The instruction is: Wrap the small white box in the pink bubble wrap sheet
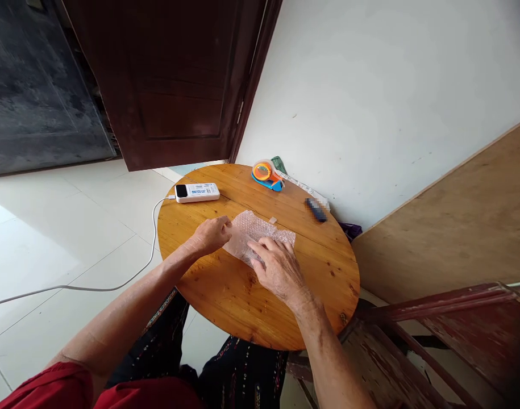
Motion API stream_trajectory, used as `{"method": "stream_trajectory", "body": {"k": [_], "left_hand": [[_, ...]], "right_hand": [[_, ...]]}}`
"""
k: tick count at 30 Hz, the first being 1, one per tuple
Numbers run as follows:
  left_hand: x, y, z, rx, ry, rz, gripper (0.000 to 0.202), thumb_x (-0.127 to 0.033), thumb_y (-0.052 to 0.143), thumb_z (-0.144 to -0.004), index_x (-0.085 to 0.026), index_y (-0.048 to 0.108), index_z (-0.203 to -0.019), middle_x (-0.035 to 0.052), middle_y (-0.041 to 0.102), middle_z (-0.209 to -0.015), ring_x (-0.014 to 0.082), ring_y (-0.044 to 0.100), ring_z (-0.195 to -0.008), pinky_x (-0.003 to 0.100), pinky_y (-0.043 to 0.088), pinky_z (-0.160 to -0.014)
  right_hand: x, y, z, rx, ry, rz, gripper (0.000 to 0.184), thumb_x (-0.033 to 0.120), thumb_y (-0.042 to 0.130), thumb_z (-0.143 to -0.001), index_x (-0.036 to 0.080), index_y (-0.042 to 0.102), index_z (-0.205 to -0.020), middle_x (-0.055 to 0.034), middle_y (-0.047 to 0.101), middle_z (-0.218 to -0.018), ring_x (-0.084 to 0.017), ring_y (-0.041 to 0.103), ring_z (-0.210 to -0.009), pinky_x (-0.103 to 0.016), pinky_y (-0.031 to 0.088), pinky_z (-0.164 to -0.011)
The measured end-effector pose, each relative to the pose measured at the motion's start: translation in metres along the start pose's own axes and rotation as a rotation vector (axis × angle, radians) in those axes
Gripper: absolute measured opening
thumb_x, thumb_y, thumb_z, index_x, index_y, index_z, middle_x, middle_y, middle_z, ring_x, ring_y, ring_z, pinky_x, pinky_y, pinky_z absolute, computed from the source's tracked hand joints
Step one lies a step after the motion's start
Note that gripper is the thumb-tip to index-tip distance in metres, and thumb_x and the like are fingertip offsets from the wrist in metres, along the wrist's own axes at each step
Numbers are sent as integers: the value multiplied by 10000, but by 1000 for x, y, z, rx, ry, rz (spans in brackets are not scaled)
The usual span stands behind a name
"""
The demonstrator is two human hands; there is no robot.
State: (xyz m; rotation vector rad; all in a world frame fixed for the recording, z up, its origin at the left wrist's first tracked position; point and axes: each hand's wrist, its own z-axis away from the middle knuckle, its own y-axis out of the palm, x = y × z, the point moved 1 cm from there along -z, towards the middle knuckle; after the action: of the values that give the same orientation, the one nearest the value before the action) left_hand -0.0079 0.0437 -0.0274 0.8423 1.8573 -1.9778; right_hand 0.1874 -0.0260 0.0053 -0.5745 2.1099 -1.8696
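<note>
A crumpled sheet of clear bubble wrap lies on the round wooden table in front of me. My left hand is at the sheet's left edge, its thumb and fingers closed in a pinch on the wrap. Across the right part of the sheet rests my right hand, palm down with the fingers apart. Its fingers cover some of the wrap, so whether anything lies under or inside the sheet is hard to see. A small pale tab sits just behind the wrap.
Toward the back stands an orange and blue tape dispenser. A white power bank with a cable lies at the back left. Right of the wrap is a blurred dark object. A wall borders the far side.
</note>
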Motion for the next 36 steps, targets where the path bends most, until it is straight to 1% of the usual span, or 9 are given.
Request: {"method": "stream_trajectory", "body": {"k": [6,9,13,20,23,26,29,33,36], "left_hand": [[4,-2,5,41,-172,-32,489,-406,609,-813,-120,640,-1208,127,734,-1017,268,680,-913,307,485,-754],[4,-1,2,88,-206,54,361,-415,628,-783,-134,702,-997,94,723,-824,243,671,-781,281,462,-637],[2,7,-4,139,-209,226,166,-322,635,-751,-157,653,-756,-18,561,-545,150,566,-546,230,384,-502],[-17,14,-2,-37,-157,180,63,-202,575,-731,-178,583,-673,-11,566,-635,138,527,-632,234,357,-553],[-29,15,1,-108,-107,146,74,-216,586,-732,-187,584,-663,0,593,-647,151,531,-637,252,372,-579],[-44,20,4,-102,-43,150,75,-233,609,-728,-189,596,-669,0,617,-646,149,535,-624,253,378,-584],[-58,21,9,-43,3,139,71,-251,615,-727,-187,629,-699,7,643,-669,155,556,-636,258,377,-588],[-68,13,20,150,145,88,137,-278,597,-726,-184,694,-748,27,659,-699,171,586,-646,262,386,-581],[-66,3,27,212,315,27,174,-298,602,-718,-166,713,-738,60,672,-790,179,598,-684,264,425,-611]], "right_hand": [[-17,7,-8,-11,-79,-24,362,216,619,-839,254,689,-1192,-72,645,-1075,-244,566,-1000,-381,361,-901],[-20,7,-10,7,-99,2,347,203,612,-831,252,694,-1165,-66,647,-1045,-239,566,-978,-380,346,-893],[-18,3,-16,39,-102,33,333,181,589,-824,251,704,-1128,-61,661,-1022,-236,573,-984,-384,328,-897],[-15,-3,-30,96,-116,22,272,159,612,-760,236,718,-998,-57,696,-962,-254,587,-1015,-382,348,-912],[-13,-4,-29,72,-108,-24,284,153,596,-771,203,680,-1038,-63,713,-954,-248,612,-988,-391,355,-935],[-8,-5,-23,6,-55,-99,530,127,586,-787,163,521,-1311,-65,736,-978,-237,642,-988,-422,337,-1011],[-4,-5,-16,-57,-18,-157,679,112,606,-780,149,387,-1422,-85,741,-1055,-243,652,-1040,-457,311,-1073],[-11,-6,3,-103,1,-264,654,162,642,-785,179,423,-1402,-112,711,-1184,-276,620,-1149,-492,339,-1076],[-29,-5,29,-231,100,-343,569,263,635,-821,200,491,-1368,-130,643,-1318,-293,566,-1245,-489,386,-1062]]}}
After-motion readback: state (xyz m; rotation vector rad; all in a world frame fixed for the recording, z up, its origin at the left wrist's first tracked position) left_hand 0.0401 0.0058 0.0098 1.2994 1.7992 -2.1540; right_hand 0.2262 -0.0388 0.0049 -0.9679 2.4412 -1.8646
